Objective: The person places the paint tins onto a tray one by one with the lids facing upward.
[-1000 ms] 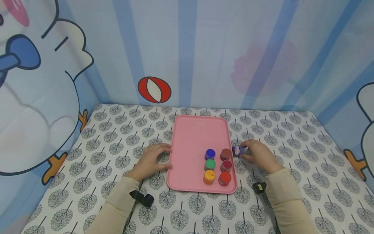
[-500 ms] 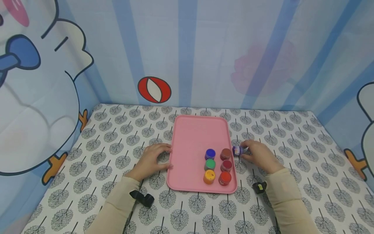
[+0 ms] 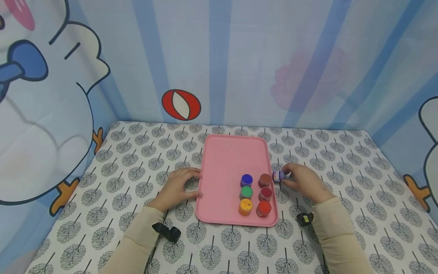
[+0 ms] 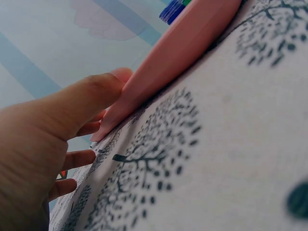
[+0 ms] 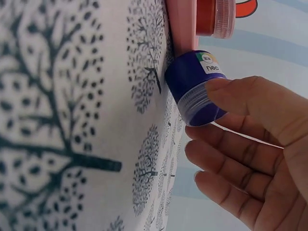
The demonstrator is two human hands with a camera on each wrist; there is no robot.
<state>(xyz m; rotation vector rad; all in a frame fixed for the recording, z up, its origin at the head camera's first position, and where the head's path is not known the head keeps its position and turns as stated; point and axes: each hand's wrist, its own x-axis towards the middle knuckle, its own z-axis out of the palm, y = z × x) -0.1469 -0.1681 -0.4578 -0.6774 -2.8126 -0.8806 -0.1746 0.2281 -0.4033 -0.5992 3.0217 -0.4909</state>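
Note:
My right hand [image 3: 304,182] pinches a small purple paint jar [image 5: 192,79] by its clear ridged lid, between thumb and fingers. The jar lies tipped on its side, its base right at the right rim of the pink tray [image 3: 226,160]. A white label shows on its wall. On the left, my left hand [image 3: 176,189] rests with thumb and fingertips against the tray's left rim, fingers loosely bent. Standing in the tray's near right part are paint jars in two columns: blue [image 3: 246,180], green [image 3: 245,193], yellow [image 3: 245,207], brown [image 3: 264,180], dark red [image 3: 265,194] and orange-red [image 3: 263,209].
A white cloth [image 3: 147,152] printed with grey trees covers the table under the tray. Behind it hangs a blue striped curtain [image 3: 246,68] with cartoon figures. Black wrist straps [image 3: 166,232] sit at both sleeves.
Almost nothing differs: the purple jar shifts very slightly to the right in the right hand's pinch. The left hand, the tray and the other jars stay in place.

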